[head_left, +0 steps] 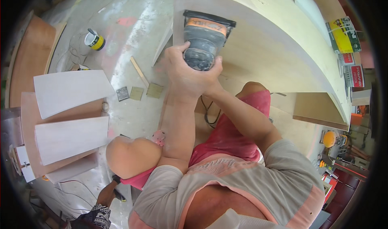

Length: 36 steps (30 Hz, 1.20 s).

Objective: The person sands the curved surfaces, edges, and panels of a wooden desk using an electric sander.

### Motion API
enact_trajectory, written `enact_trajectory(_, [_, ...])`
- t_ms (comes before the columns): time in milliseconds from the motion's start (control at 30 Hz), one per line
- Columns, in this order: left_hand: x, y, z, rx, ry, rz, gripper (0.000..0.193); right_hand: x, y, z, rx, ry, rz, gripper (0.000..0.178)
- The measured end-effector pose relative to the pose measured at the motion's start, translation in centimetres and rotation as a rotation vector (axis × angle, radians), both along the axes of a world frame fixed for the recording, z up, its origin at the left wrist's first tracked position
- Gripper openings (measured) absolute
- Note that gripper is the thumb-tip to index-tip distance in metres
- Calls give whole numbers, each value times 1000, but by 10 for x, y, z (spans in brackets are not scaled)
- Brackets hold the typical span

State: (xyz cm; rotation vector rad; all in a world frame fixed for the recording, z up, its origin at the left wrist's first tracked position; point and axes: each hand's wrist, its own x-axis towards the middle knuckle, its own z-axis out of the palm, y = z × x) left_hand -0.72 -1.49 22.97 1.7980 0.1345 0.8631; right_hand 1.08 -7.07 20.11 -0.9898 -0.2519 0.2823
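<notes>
Both my hands are wrapped round a handheld power sander [205, 43], dark-bodied with an orange band and a flat black base at its far end. My left hand [178, 63] grips its left side, and my right hand [213, 76] closes round the near end and right side; the hands overlap, and some fingers are hidden. The base is up against or just before the pale face of a large curved wooden piece [258, 17]; whether they touch I cannot tell. Below my wrists hangs a dark cord [211, 115].
On the left, white panels [72, 91] lie over brown boards [36, 55]. A paint tub [95, 41], a wooden stick [139, 72] and small abrasive squares [136, 93] are on the floor. Another person's arm [106, 194] shows at lower left. Boxes [343, 35] stand at far right.
</notes>
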Motion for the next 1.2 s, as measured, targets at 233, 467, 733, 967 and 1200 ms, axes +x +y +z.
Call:
enact_trajectory(233, [-1,-16,21,146,-145,-54,70,5,7,7,1569,701,564,59])
enact_trajectory(467, [-4,-15,10,59,-71,-24,69,-6,-1,20,896,629,31,77])
enact_trajectory(733, [3,-8,18,41,-132,-44,68,-10,24,50,1445,661,138,71])
enact_trajectory(967, [0,0,8,-98,31,23,69,-1,34,45,1415,669,234,56])
enact_trajectory(1200, [3,2,17,17,-34,15,68,-4,27,46,1197,530,202,52])
